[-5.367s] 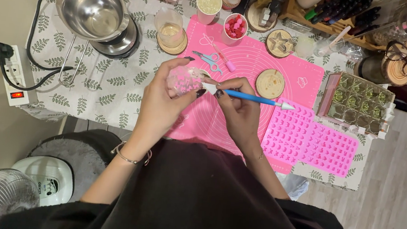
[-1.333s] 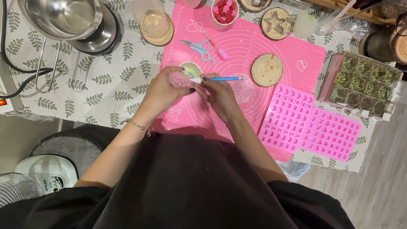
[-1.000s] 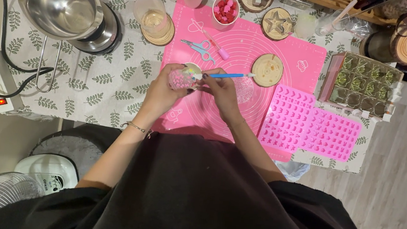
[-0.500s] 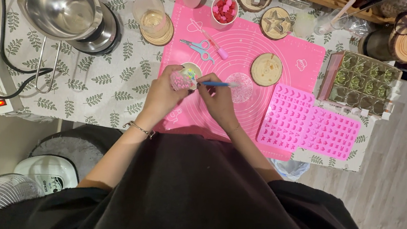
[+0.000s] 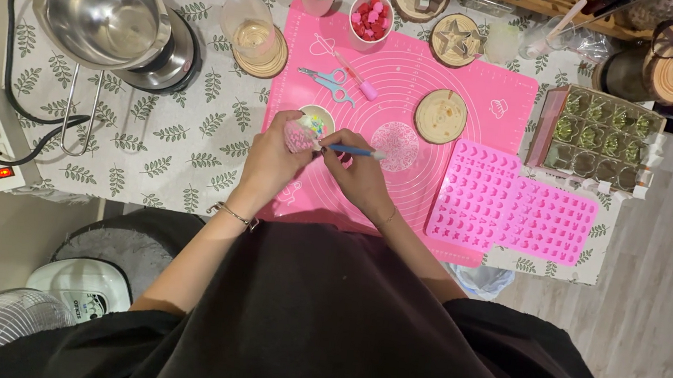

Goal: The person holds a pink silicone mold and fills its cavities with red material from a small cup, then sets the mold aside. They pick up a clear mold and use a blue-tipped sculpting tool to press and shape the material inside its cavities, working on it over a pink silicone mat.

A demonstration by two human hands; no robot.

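While your head has dipped closer over the surface [image 5: 152, 138] than it was a few seconds ago, the work itself has moved little: your left hand [image 5: 273, 162] is still clenched around the small pink speckled piece [image 5: 299, 136], holding it just above the pink mat [image 5: 411, 97] and right beside the little round cup of coloured bits [image 5: 316, 120]. Your right hand [image 5: 358, 175] keeps a pinch grip on the blue-handled tool [image 5: 354, 151], and its tip has come in from further right to meet the piece, where half a second ago it was already nearly touching. That reads as fine placing or touching-up now under way, not a fresh pick-up, though the contact point is too small to make out.

Around you, the round clear disc [image 5: 395, 144] lies on the mat just past your right hand, the wooden coaster [image 5: 441, 115] beyond it, and the pink silicone mould [image 5: 511, 210] off to the right. The small scissors [image 5: 329, 80] sit ahead of your left hand, and the steel bowl [image 5: 103, 10] stands well apart on the left.
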